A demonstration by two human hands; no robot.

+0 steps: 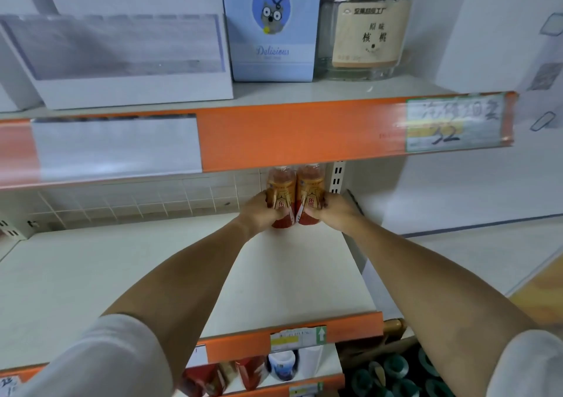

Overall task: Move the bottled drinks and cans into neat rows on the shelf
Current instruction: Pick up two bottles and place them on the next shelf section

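Observation:
Two small bottles of amber drink with gold and red labels stand side by side at the back right of the white middle shelf (128,274). My left hand (259,212) grips the left bottle (281,187). My right hand (332,210) grips the right bottle (310,187). The two bottles touch or nearly touch. Their caps are hidden behind the orange edge of the shelf above.
The upper shelf, with its orange price strip (289,134), holds a white box (128,61), a blue carton (271,24) and a glass jar (365,30). Below, another shelf holds red packs (249,372) and a cup. A basket of green-capped bottles (396,369) sits low right.

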